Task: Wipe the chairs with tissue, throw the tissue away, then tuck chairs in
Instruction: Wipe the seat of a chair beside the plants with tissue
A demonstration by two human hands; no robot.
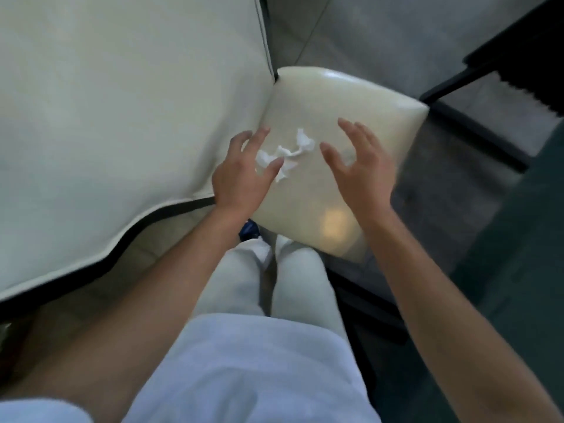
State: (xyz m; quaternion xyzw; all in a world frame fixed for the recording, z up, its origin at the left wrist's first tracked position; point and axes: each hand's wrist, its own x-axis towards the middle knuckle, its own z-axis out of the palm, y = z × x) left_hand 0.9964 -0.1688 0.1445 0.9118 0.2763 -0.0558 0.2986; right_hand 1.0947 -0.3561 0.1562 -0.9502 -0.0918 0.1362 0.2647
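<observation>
A cream cushioned chair seat [351,117] stands in front of me, partly under the table's edge. A crumpled white tissue [293,151] lies on the seat. My left hand [244,175] hovers at the tissue's left end with fingers spread and relaxed, thumb and fingers on either side of the crumpled paper without closing on it. My right hand [360,169] is to the right of the tissue, above the seat, fingers spread and holding nothing.
A table with a pale cover and dark trim [122,102] fills the left. Another dark chair frame [476,74] stands at the upper right on a grey tiled floor [366,32]. My legs stand against the seat's near edge.
</observation>
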